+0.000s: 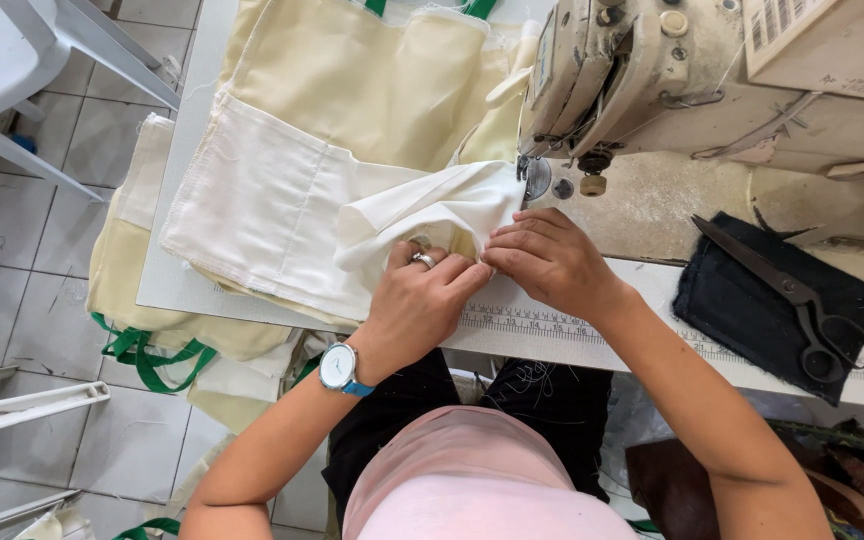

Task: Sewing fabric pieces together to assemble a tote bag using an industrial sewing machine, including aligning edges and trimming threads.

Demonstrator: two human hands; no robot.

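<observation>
Cream cloth (pixel 282 205) lies spread over the white table (pixel 182 170), its folded corner reaching the needle of a worn cream sewing machine (pixel 652 70). My left hand (pixel 422 300), with a ring and a blue-strapped wristwatch, pinches the folded edge of the cloth near the table's front. My right hand (pixel 550 260) presses fingertips on the same fold, just below the presser foot (pixel 535 178). Both hands touch each other at the fold.
Black scissors (pixel 792 300) rest on a dark cloth pad (pixel 742 310) to the right. More cream pieces with green straps (pixel 152 360) hang off the table's left edge. A white plastic chair (pixel 12 60) stands on the tiled floor at left.
</observation>
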